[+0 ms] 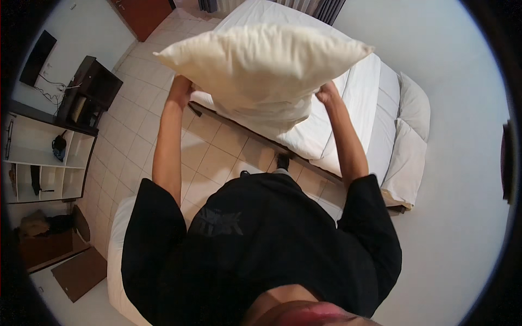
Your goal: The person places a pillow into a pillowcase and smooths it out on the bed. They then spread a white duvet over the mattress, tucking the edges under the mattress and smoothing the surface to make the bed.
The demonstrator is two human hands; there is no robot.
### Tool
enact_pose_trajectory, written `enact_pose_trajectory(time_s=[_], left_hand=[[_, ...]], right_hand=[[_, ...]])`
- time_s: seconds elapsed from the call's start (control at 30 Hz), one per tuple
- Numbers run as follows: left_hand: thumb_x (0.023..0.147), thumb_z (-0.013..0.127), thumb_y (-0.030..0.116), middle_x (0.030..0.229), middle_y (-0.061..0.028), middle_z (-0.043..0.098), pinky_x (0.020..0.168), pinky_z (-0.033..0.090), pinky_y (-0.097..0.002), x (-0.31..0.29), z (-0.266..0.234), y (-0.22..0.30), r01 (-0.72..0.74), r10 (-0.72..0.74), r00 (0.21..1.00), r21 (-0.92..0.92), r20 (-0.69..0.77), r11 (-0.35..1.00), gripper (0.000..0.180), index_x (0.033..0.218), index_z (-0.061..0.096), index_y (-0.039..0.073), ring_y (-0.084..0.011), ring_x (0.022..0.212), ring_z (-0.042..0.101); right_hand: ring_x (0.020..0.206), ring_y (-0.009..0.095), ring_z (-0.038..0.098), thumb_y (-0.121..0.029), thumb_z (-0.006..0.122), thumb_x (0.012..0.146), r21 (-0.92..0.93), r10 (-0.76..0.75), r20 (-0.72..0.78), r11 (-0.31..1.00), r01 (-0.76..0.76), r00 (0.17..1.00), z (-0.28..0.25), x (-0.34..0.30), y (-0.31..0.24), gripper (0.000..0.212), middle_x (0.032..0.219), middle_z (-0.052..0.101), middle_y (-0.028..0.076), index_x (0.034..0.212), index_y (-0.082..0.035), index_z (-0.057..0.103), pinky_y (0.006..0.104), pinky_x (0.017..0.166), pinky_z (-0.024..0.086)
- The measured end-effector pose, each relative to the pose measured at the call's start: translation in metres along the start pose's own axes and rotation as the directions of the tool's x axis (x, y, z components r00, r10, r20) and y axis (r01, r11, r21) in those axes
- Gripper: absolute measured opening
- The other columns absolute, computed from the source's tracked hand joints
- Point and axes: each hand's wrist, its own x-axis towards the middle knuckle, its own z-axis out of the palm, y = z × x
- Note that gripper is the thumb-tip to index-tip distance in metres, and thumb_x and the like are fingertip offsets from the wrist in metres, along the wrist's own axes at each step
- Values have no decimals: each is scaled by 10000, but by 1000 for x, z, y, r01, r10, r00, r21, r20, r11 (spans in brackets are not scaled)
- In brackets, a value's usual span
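A cream-white pillow [261, 68] hangs in front of me, raised over the near edge of the bed [359, 103]. My left hand [182, 91] is closed on its left side, the fingers mostly hidden by the pillow and the wrist. On the opposite side, my right hand [325, 93] grips the pillow's edge with its fingers bent. Both arms reach forward. Beneath the pillow, white bedding covers the mattress.
Two more pillows [409, 146] lie at the bed's right end against the wall. Tiled floor [204, 155] runs along the bed. A dark cabinet [89, 92] and open shelves [46, 155] stand at left; another white-covered surface [120, 255] is behind my left arm.
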Motion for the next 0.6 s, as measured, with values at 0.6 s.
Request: enact_pose_trajectory(time_s=[0.6], left_hand=[[1050, 581, 311, 1461, -129, 565, 1133, 440, -408, -115, 3, -164, -91, 172, 966, -366, 193, 926, 520, 1482, 480, 40, -264, 1328, 555]], right_hand=[[1020, 289, 717, -316, 555, 1053, 283, 450, 96, 843, -458, 888, 39, -111, 34, 449, 1196, 714, 157, 1321, 43, 584, 437, 907, 578]])
